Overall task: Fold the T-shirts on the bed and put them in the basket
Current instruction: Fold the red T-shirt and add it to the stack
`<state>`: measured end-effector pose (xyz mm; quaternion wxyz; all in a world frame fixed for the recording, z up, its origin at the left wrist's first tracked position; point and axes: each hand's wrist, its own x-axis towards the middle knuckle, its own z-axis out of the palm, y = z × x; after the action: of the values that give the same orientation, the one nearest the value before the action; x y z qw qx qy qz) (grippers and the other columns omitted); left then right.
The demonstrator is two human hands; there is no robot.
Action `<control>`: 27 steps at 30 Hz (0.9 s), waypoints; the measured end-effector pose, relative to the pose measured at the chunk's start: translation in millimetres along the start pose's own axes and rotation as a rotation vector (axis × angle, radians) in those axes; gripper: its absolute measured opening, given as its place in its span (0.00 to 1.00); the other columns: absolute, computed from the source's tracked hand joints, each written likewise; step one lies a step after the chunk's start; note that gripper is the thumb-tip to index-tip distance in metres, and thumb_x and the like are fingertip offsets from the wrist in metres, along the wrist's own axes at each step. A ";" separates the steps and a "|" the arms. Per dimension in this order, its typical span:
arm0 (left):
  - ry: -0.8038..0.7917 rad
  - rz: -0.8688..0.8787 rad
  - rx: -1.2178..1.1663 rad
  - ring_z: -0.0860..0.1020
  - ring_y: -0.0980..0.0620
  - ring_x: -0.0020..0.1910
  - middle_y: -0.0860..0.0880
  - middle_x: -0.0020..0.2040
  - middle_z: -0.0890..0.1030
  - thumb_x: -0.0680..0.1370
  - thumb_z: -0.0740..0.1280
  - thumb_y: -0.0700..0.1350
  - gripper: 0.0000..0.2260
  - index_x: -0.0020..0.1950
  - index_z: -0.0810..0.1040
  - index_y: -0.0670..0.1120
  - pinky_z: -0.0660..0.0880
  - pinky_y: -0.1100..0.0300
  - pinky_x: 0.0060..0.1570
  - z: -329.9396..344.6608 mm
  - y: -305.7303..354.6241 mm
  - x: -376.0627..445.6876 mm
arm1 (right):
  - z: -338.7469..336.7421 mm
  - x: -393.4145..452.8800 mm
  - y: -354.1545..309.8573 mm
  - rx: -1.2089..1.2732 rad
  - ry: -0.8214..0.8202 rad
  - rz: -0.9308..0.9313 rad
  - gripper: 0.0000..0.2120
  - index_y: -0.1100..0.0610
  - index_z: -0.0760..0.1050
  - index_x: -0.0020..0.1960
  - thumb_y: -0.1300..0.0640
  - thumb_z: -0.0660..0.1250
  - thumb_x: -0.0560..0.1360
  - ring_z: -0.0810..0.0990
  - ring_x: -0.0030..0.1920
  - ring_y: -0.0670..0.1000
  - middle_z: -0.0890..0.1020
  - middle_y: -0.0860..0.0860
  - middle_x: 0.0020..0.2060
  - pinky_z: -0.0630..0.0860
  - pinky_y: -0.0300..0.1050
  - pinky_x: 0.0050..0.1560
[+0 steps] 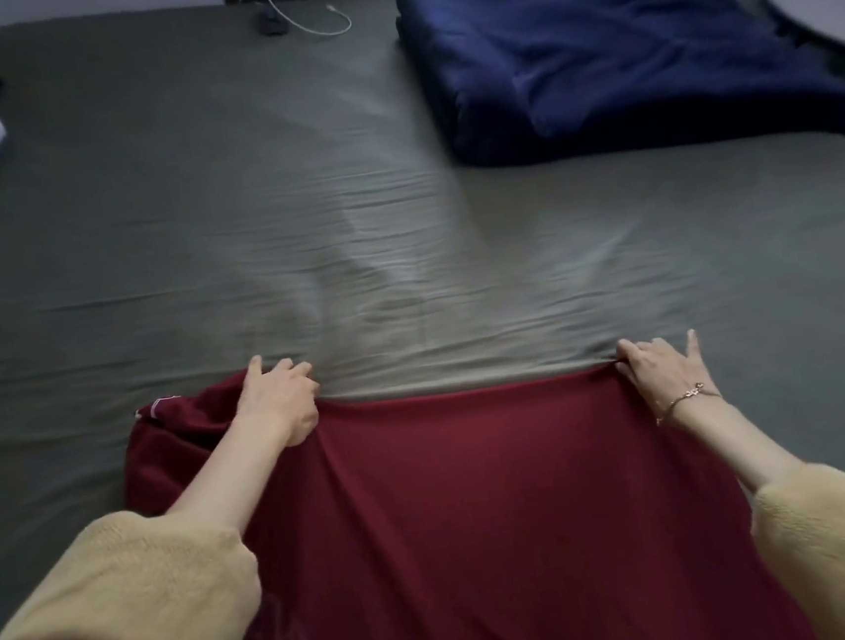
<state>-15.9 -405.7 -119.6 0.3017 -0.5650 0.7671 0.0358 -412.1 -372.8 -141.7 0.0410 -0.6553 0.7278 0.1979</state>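
Maroon T-shirt point(478, 495) spread on the grey bed point(193, 213), far edge pulled taut between your hands.
Your left hand point(278, 400) grips the far edge with curled fingers; your right hand point(660, 369) pinches the far right corner. Folded blue blanket point(617, 63) lies far right, well apart.

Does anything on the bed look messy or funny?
A bit. The red T-shirt is bunched up by the left hand, while the right hand side lies flat. A white cable trails loose at the far edge of the bed.
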 end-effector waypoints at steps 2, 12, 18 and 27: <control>-0.008 -0.060 0.024 0.64 0.54 0.69 0.54 0.65 0.69 0.81 0.55 0.47 0.14 0.65 0.73 0.51 0.53 0.43 0.72 -3.4 5.1 8.2 | 4.7 14.4 5.8 0.093 0.034 0.001 0.16 0.56 0.66 0.65 0.50 0.49 0.82 0.72 0.63 0.53 0.76 0.52 0.58 0.64 0.51 0.65; 0.021 -0.194 0.009 0.62 0.53 0.69 0.53 0.65 0.67 0.83 0.51 0.48 0.13 0.63 0.70 0.50 0.58 0.42 0.69 7.7 -13.2 43.6 | 2.2 74.0 6.8 0.238 0.117 0.010 0.18 0.61 0.68 0.62 0.50 0.49 0.82 0.69 0.59 0.60 0.73 0.60 0.55 0.68 0.52 0.55; -0.005 -0.161 -0.211 0.59 0.49 0.69 0.49 0.64 0.66 0.83 0.49 0.49 0.13 0.60 0.69 0.45 0.66 0.51 0.65 13.3 -19.1 50.0 | 4.3 76.4 -7.4 0.235 0.151 0.134 0.15 0.63 0.69 0.60 0.54 0.53 0.82 0.68 0.60 0.60 0.72 0.62 0.57 0.65 0.56 0.57; 0.490 -0.435 -0.828 0.70 0.43 0.63 0.45 0.60 0.75 0.78 0.65 0.49 0.14 0.62 0.75 0.46 0.65 0.48 0.62 27.6 -75.0 28.9 | -35.5 53.5 -102.3 0.176 0.432 -0.195 0.08 0.58 0.75 0.39 0.65 0.58 0.67 0.80 0.38 0.56 0.77 0.54 0.35 0.72 0.52 0.44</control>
<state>57.2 -446.2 -135.2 -0.1346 -0.7749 0.6018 0.1391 -313.1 -441.6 -150.2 -0.0398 -0.7436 0.6673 -0.0159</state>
